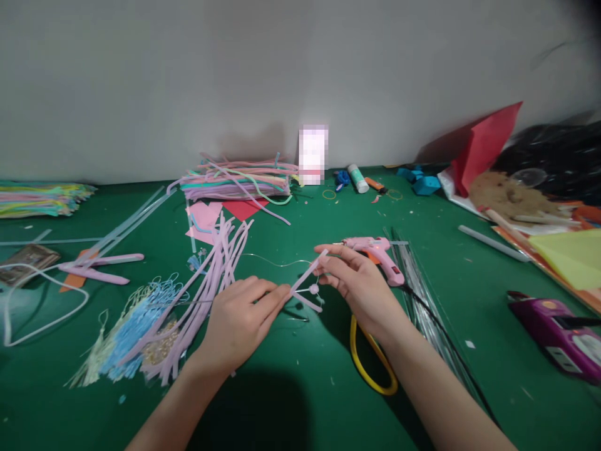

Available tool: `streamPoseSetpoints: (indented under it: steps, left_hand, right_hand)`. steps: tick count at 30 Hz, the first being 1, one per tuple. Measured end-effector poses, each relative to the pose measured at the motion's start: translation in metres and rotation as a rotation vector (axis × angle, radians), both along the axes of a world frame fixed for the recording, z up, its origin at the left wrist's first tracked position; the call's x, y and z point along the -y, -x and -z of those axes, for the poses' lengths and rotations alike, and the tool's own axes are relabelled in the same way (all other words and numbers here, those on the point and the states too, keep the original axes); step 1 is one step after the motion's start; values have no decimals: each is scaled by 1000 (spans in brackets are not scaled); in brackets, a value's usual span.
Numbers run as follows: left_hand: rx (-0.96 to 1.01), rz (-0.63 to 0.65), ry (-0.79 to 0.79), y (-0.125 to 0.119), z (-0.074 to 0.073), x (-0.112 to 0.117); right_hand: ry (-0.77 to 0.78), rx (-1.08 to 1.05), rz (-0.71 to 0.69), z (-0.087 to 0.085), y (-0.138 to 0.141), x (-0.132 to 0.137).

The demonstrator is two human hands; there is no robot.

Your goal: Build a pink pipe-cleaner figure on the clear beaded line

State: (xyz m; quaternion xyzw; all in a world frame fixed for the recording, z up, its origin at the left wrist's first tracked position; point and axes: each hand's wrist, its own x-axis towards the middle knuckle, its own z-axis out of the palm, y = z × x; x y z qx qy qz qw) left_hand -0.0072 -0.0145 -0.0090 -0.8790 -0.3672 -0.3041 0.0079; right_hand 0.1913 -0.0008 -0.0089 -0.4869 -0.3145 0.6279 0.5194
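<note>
Backing the green table (pixel 56 413) is a plain grey wall (pixel 141 81), w/ a bright pixelated panel (pixel 313 150) standing at its foot. Tabletop's busy, small scraps scattered abt. Far edge: multicolour bundle of fuzzy strips (pixel 239 181), then a glue tube (pixel 358 179) lying near blue bits (pixel 425 183). Far L: 2nd bundle (pixel 42 199). Nearer on L: loose lilac strips (pixel 225 257) next to blue & cream tassels (pixel 136 326). R side: pink glue gun (pixel 382 254) on its side, a sheaf of clear sticks (pixel 416 307) just beside it, red paper (pixel 488 150) propped up, black plastic (pixel 558 150) behind, purple power strip (pixel 558 338) near the R edge.

Small lilac piece (pixel 308 273) is up btwn both hands, mid-table; its arms fan out from the L fingertips toward the R hand, w/ a pale bead (pixel 313 289) btwn upper & lower arms. L hand (pixel 246 316): fingers pressed tog., straight, tips pinching the pt where the arms meet; thumb mostly hidden. R hand (pixel 352 282): fingers curled, tips close tog. at the upper arm's end; can't tell if they grip it or just touch. Yellow loop (pixel 355 354) lies on the table just below the R hand, partly hidden by the wrist.
</note>
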Motion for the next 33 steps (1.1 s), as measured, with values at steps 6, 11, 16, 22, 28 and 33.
streamPoseSetpoints:
  steps: [6, 11, 16, 22, 28, 33]
  left_hand:
    - [-5, 0, 12, 0, 0, 0]
    - [-14, 0, 12, 2, 2, -1]
    - [-24, -5, 5, 2, 1, -2]
    - [-19, 14, 12, 2, 1, -2]
    - [-43, 9, -5, 4, 2, -2]
    - [-54, -5, -1, 3, -1, -2]
  right_hand:
    - [32, -33, 5, -2, -1, 0]
    - [60, -88, -8, -2, -1, -1]
    - [90, -111, -25, -2, -2, -1]
    - [123, -149, -59, -4, -3, 0]
    - [70, -27, 34, 9, -2, -3]
    - [-169, 226, 335, 10, -8, -4]
